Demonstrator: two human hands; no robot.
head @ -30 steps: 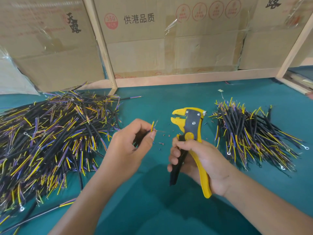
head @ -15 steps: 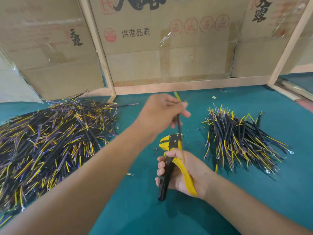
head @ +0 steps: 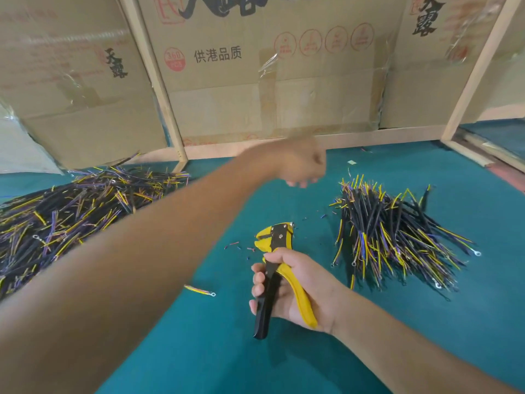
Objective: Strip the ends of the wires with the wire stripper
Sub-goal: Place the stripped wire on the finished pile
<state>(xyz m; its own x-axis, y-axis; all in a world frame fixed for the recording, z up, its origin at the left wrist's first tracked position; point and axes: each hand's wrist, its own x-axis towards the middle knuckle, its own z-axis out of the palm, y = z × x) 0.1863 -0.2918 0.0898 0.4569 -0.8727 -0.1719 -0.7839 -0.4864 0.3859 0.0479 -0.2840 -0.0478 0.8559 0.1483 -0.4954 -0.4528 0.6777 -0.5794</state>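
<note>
right hand [head: 298, 288] grips yellow-black wire stripper [head: 277, 268]; blurred left hand [head: 301, 163] seems curled, grasp unclear.

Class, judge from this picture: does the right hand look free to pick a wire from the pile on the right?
Probably not yet. The right hand grips the wire stripper, so its fingers are busy, though nothing lies between it and the right pile.

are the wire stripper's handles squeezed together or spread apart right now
Spread apart. The black and yellow handles of the wire stripper diverge in the right hand, which grips them loosely.
</note>
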